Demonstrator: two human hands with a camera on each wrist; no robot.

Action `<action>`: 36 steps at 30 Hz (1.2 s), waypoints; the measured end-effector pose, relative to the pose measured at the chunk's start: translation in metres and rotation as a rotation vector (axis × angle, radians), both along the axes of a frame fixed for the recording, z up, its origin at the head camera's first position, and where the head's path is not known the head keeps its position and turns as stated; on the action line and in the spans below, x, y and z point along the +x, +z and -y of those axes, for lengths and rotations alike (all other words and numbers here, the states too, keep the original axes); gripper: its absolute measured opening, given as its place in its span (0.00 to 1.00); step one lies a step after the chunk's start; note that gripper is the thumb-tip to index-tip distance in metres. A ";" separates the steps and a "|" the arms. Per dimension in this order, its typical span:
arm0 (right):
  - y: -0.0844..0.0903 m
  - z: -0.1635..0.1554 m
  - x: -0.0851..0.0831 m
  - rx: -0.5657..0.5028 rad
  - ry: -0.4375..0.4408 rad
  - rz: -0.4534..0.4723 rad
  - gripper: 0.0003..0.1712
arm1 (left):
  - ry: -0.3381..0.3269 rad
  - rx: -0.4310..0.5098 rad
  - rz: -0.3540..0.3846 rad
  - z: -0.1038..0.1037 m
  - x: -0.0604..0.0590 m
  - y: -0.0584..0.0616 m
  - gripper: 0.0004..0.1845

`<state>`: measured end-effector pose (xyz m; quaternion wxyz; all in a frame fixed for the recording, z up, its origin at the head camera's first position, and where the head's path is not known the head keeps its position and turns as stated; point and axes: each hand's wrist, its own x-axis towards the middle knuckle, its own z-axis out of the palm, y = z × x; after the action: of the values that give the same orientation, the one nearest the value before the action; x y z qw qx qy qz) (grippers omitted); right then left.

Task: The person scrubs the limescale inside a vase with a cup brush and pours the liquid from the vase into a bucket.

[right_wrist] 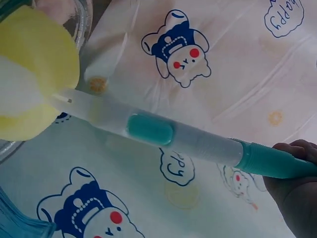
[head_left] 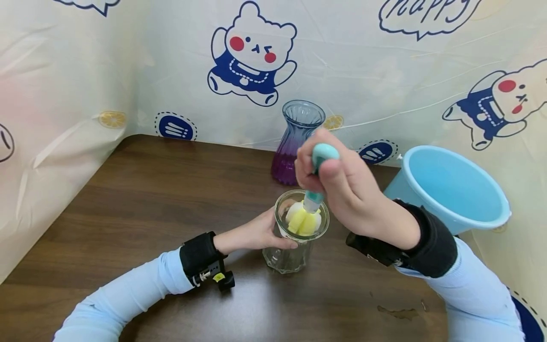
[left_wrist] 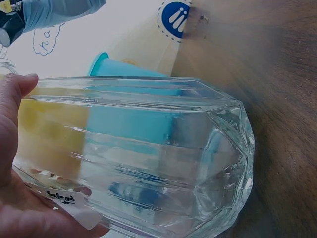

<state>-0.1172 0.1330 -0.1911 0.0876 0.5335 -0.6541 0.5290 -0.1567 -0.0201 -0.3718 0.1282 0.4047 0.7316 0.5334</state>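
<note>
Left fingers (left_wrist: 15,89): curled round the side of the glass (head_left: 295,237), thumb along the near wall, palm against a white label.
Left hand (head_left: 252,235): grips the glass from the left, wrist in a black strap, pale blue sleeve behind.
Right fingers (right_wrist: 297,148): wrapped round the teal handle end of the brush (head_left: 314,190), gripping it from above.
Right hand (head_left: 342,190): held above and to the right of the glass, black strap and pale blue sleeve behind.
Brush: upright, slightly tilted, clear shaft with a teal button, yellow and white sponge (head_left: 303,221) at its tip.
Sponge: inside the mouth of the glass, just below the rim.
Glass: clear, faceted, standing upright on the tabletop (head_left: 141,204) near the middle.
Vase (head_left: 297,140): blue at the neck, purple at the base, upright, just beyond the glass at the far edge.
Bucket (head_left: 453,187): light blue, to the right of the right hand, open mouth tilted toward the camera.
Backdrop (head_left: 376,71): cream sheet printed with cartoon bears, along the far, left and right sides of the tabletop.
</note>
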 end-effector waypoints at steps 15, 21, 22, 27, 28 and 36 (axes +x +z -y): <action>-0.049 0.004 -0.018 0.180 -0.183 0.170 0.30 | -0.032 -0.017 -0.032 0.002 -0.002 0.003 0.44; -0.062 0.002 -0.022 0.179 -0.192 0.216 0.30 | -0.035 -0.001 -0.056 0.002 -0.002 0.001 0.43; -0.062 0.002 -0.022 0.173 -0.190 0.219 0.30 | -0.036 0.003 -0.057 0.002 -0.003 0.001 0.43; -0.056 0.000 -0.021 0.133 -0.203 0.203 0.30 | -0.045 0.019 -0.045 0.001 -0.003 0.001 0.42; -0.053 0.000 -0.020 0.119 -0.206 0.197 0.30 | -0.047 0.021 -0.045 0.000 -0.003 0.001 0.42; -0.018 -0.005 -0.020 -0.046 -0.129 0.220 0.30 | -0.029 0.025 -0.049 -0.001 -0.002 0.001 0.38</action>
<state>-0.1367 0.1380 -0.2094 0.0611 0.4272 -0.6804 0.5923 -0.1585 -0.0186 -0.3707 0.1131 0.4296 0.7219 0.5305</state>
